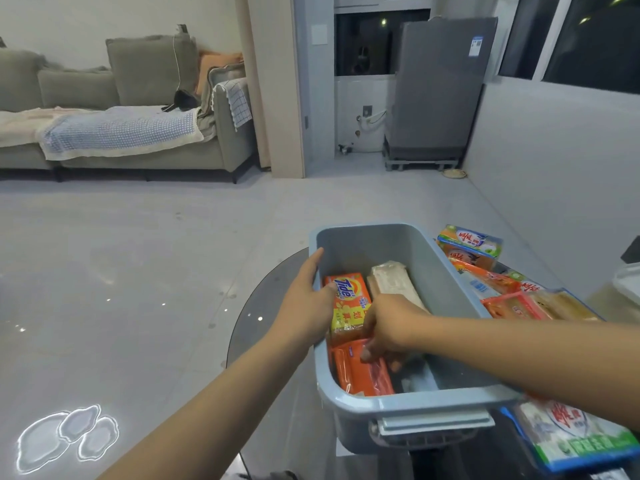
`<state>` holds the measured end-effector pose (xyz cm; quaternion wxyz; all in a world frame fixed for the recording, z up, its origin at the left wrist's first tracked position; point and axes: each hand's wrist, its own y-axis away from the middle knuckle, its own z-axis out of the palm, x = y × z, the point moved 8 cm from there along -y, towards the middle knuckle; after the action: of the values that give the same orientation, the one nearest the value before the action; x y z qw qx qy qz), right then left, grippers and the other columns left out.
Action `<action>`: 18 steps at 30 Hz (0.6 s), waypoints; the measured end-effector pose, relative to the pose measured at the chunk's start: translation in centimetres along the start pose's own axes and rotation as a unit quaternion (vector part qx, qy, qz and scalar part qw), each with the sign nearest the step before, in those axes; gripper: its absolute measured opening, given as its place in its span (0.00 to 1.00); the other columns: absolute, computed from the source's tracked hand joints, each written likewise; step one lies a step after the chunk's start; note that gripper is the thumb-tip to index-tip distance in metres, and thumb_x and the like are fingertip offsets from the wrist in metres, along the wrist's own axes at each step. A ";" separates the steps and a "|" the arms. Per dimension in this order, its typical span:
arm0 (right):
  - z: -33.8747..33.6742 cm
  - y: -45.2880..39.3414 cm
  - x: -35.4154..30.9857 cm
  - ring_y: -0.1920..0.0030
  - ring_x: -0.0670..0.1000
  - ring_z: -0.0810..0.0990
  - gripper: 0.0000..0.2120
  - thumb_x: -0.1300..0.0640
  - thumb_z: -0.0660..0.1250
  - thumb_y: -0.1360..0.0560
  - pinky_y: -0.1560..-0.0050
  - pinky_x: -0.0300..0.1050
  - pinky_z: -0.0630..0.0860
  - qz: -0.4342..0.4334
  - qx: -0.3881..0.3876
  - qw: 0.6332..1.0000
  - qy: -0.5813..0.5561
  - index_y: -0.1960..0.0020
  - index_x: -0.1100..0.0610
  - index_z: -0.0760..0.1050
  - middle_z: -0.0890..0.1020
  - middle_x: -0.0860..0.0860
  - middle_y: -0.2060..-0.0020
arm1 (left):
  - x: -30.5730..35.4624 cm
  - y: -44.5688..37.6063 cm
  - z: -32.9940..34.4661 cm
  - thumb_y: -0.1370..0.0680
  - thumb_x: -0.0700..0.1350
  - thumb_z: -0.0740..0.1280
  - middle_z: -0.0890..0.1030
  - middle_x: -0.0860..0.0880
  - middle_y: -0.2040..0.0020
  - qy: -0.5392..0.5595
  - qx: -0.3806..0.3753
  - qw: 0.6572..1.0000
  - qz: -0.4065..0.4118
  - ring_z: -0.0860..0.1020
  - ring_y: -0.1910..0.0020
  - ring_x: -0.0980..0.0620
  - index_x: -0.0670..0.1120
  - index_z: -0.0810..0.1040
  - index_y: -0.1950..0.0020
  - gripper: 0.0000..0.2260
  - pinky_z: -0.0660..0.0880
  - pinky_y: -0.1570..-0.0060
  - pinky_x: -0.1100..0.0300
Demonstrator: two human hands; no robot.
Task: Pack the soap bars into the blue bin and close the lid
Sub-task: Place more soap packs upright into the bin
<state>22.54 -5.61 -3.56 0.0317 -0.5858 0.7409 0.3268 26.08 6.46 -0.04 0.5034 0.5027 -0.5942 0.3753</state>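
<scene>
The blue bin (450, 282) stands open on a dark glass table, with no lid in view. Inside lie an orange-yellow Tide soap bar (348, 299), a pale wrapped bar (394, 282) and an orange-red wrapped bar (356, 372) near the front. My left hand (304, 299) grips the bin's left rim, thumb inside against the Tide bar. My right hand (388, 327) reaches down into the bin, its fingers closed on the orange-red bar. More wrapped soap bars (512, 292) lie in a pile to the right of the bin.
A green-and-white soap pack (575, 441) lies at the table's near right. The round glass table (263, 323) ends just left of the bin. A white container (628, 282) sits at the far right edge. Tiled floor, a sofa and a grey appliance lie beyond.
</scene>
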 end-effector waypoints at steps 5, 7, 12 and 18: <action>-0.8 0.1 -0.2 0.69 0.52 0.78 0.16 0.56 0.77 0.36 0.67 0.43 0.77 -0.006 0.046 0.997 0.054 0.54 0.60 0.76 0.78 0.52 0.66 | 0.0 0.2 0.0 0.19 0.41 0.58 0.67 0.58 0.43 0.016 -0.007 1.000 -0.012 0.71 0.65 0.69 0.59 0.62 0.27 0.23 0.69 0.77 0.76; -0.3 0.2 -0.4 0.66 0.52 0.77 0.18 0.55 0.77 0.36 0.66 0.40 0.76 -0.004 0.032 0.997 0.076 0.51 0.60 0.76 0.79 0.53 0.61 | 0.0 0.3 0.1 0.19 0.41 0.58 0.67 0.58 0.44 0.022 -0.005 1.000 -0.016 0.71 0.67 0.69 0.60 0.62 0.28 0.23 0.69 0.77 0.76; 2.0 0.0 0.1 0.49 0.52 0.79 0.29 0.49 0.75 0.34 0.47 0.41 0.76 0.028 -0.029 0.991 0.128 0.37 0.60 0.73 0.80 0.55 0.43 | 0.1 0.4 0.0 0.19 0.39 0.58 0.67 0.57 0.43 0.025 0.001 1.000 -0.013 0.70 0.70 0.72 0.59 0.63 0.28 0.23 0.67 0.79 0.78; 1.8 -0.2 0.9 0.59 0.55 0.81 0.27 0.53 0.78 0.37 0.56 0.43 0.79 0.039 -0.018 0.999 0.016 0.41 0.61 0.76 0.83 0.56 0.49 | 0.0 0.4 -0.1 0.20 0.39 0.58 0.67 0.57 0.43 0.020 0.002 1.000 -0.012 0.69 0.67 0.71 0.61 0.64 0.29 0.23 0.66 0.79 0.79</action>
<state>21.82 -5.39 -5.46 -0.0041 -0.5620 0.7577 0.3317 25.75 6.58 0.02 0.5183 0.5035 -0.5771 0.3805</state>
